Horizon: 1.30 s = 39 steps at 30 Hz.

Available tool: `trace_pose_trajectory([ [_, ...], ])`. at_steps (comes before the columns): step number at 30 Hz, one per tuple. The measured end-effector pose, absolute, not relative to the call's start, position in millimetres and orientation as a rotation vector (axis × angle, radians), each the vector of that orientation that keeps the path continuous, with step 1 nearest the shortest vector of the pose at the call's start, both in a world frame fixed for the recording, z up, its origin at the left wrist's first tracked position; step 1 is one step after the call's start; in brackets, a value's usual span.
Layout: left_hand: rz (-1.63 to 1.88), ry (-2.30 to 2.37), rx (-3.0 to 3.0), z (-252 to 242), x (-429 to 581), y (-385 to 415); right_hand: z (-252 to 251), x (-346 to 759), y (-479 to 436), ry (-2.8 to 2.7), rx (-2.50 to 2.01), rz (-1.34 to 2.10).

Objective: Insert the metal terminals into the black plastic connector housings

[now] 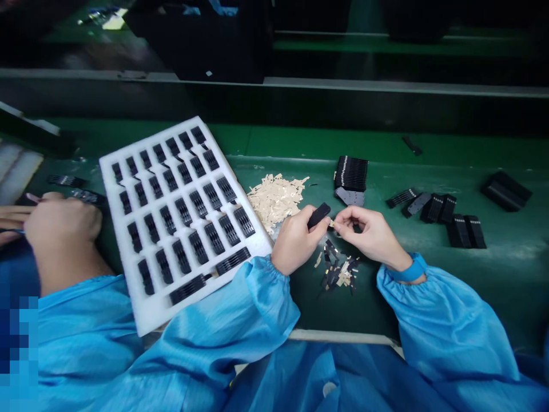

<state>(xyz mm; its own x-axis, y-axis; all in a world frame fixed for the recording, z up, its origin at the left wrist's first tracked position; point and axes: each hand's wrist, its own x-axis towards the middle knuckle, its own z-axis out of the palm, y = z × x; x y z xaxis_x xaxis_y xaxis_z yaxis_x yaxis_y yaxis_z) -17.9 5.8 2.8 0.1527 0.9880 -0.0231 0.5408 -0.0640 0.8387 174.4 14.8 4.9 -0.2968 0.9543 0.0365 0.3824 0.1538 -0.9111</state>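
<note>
Your left hand (pixel 297 246) is clamped on a black part (pixel 318 216). Right hand (pixel 371 232) pinches a tan strip (pixel 331 224) against its end, just above a loose black-and-tan pile (pixel 338 272) on the green bench (pixel 493 274).

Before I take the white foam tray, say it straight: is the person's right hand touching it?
No: the right hand is over the green bench, apart from the white foam tray.
</note>
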Motion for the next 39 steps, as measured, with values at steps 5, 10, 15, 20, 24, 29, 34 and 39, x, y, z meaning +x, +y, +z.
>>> trace_pose_trajectory([
  [5, 0.902, 1.414, 1.6, 1, -17, 5, 7, 170, 11, -1.806, -1.218, 1.043],
  [10, 0.854, 1.382, 1.63, 0, -16, 4, 8, 167, 9, -1.815, -1.189, 0.866],
  [15, 0.882, 1.277, 1.59, 1, -14, 3, 8, 167, 8, -1.807, -1.161, 0.822],
  [20, 0.88, 1.329, 1.613, 2, -15, 4, 6, 170, 7, -1.841, -1.152, 0.835],
  [24, 0.948, 1.629, 1.682, 6, -21, 8, 0, 172, 10, -1.638, -1.223, 0.914],
  [29, 0.944, 1.797, 1.918, 11, -27, 8, -3, 172, 14, -1.524, -1.281, 1.034],
  [34, 0.931, 1.487, 1.69, 12, -24, 9, -1, 172, 12, -1.605, -1.248, 1.049],
  [39, 0.839, 1.236, 1.507, 10, -20, 11, 2, 171, 10, -1.737, -1.191, 0.961],
])
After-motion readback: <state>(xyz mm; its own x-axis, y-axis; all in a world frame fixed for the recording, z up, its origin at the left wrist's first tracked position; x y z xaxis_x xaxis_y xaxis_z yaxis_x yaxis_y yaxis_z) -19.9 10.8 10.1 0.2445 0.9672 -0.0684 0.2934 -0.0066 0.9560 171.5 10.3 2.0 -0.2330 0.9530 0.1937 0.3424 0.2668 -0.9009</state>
